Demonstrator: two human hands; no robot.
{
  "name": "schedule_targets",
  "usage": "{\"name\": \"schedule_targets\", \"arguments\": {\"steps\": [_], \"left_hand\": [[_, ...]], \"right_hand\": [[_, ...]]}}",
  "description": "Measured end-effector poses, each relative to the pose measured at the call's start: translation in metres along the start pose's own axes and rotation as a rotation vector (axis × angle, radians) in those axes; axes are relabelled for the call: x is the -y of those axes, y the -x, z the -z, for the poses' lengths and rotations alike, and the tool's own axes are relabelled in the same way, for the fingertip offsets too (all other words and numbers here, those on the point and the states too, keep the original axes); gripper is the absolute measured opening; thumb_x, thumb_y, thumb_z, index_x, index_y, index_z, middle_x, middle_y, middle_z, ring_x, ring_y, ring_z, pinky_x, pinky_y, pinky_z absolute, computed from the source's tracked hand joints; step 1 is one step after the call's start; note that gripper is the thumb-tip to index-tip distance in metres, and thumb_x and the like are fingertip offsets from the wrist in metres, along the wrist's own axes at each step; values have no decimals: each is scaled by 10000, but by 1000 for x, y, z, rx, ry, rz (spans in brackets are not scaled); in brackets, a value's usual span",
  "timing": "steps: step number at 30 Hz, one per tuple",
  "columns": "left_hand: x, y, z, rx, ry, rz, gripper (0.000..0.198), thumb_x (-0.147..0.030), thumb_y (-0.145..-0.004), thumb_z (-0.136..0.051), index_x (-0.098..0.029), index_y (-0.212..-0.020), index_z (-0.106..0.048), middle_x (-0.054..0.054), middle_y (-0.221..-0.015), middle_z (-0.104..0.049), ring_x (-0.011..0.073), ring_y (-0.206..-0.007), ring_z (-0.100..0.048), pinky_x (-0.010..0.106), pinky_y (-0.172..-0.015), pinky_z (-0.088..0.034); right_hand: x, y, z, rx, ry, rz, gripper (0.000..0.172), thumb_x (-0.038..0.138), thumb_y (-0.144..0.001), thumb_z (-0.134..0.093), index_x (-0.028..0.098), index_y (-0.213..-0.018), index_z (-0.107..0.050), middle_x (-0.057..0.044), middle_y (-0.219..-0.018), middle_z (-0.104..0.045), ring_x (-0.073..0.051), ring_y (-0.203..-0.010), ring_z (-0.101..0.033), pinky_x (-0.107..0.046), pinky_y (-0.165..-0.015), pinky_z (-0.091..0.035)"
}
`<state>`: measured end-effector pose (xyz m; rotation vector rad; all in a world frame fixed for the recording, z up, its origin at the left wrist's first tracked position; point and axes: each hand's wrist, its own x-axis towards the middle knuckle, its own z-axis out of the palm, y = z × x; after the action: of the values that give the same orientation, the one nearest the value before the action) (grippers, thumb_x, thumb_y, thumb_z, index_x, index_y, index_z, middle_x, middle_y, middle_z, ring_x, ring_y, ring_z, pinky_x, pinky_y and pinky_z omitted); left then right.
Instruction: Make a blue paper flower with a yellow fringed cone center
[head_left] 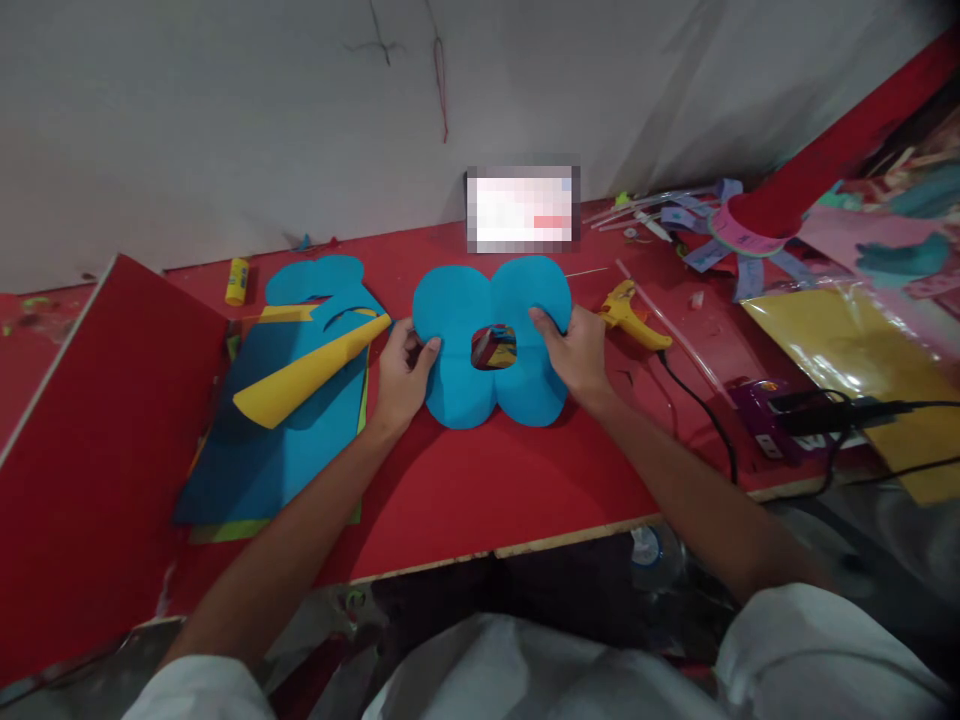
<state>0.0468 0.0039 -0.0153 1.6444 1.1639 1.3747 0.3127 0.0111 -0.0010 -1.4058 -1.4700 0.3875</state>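
A blue paper cut-out shaped like a four-lobed flower with a square hole in its middle lies on the red table. My left hand grips its left edge, thumb over the paper. On the other side my right hand pinches the cut-out's right edge, thumb on top. Both hands hold the paper flat against the table.
Left of my hands lie blue paper sheets with a rolled yellow paper cone on top. A yellow glue stick stands near the wall. A yellow glue gun with a black cord lies to the right, beside a yellow sheet.
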Motion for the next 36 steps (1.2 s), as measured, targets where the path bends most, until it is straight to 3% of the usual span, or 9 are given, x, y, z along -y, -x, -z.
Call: {"name": "schedule_targets", "arguments": {"steps": [6, 11, 13, 16, 23, 26, 30, 36], "left_hand": [[-1, 1, -2, -60, -4, -22, 492, -619, -1000, -719, -246, -1309, -631, -3, -821, -639, 164, -732, -643, 270, -657, -521], [-1, 2, -6, 81, 148, 45, 746, -637, -900, -829, -260, -1468, -526, 106, -1197, -765, 258, -1029, -775, 375, -862, -654], [2, 2, -7, 107, 132, 68, 850, -627, -848, -883, -254, -1507, -496, 120, -1211, -775, 274, -1031, -788, 384, -847, -669], [6, 1, -5, 91, 120, 77, 853, -632, -860, -867, -240, -1516, -488, 128, -1225, -785, 279, -1046, -796, 402, -872, -677], [-2, -2, -2, -3, 73, 25, 719, -691, -960, -724, -239, -1479, -516, 178, -1389, -733, 290, -1195, -764, 425, -982, -652], [-5, -1, -1, -35, 44, -2, 736, -692, -978, -701, -255, -1532, -490, 179, -1469, -690, 294, -1291, -725, 444, -1068, -621], [-5, 1, -1, -43, 22, -6, 735, -653, -993, -707, -259, -1567, -470, 172, -1450, -691, 279, -1249, -734, 433, -1073, -609], [-3, 1, -4, -44, -1, -63, 732, -657, -1006, -684, -253, -1573, -459, 171, -1397, -704, 277, -1221, -734, 396, -1016, -614]], "right_hand": [[-3, -1, 1, -25, 115, -12, 707, 847, -987, -469, 271, -626, -275, 43, -567, -283, -128, -548, -316, -345, -573, -210], [0, -1, 0, -28, 153, -17, 711, 828, -1000, -453, 271, -604, -260, 43, -543, -266, -121, -523, -305, -344, -565, -206], [1, 0, 1, -26, 150, -29, 711, 816, -1000, -478, 270, -600, -261, 46, -542, -259, -120, -522, -312, -343, -562, -219], [1, 0, 1, -2, 69, -54, 719, 807, -964, -572, 270, -597, -263, 50, -546, -260, -123, -532, -339, -337, -552, -247], [-3, -2, -5, 264, -397, -132, 545, 762, -831, -762, 231, -806, -642, -17, -775, -650, -177, -690, -558, -333, -629, -479], [-4, -2, -6, 224, -341, -134, 567, 763, -875, -716, 232, -730, -579, 12, -679, -553, -151, -634, -487, -307, -572, -395], [-1, -1, -2, 167, -200, -54, 643, 775, -932, -634, 241, -641, -425, 44, -601, -378, -120, -582, -368, -312, -552, -262], [1, 0, 0, 110, -74, 0, 667, 773, -947, -611, 249, -623, -356, 50, -578, -318, -115, -559, -321, -331, -565, -227]]}}
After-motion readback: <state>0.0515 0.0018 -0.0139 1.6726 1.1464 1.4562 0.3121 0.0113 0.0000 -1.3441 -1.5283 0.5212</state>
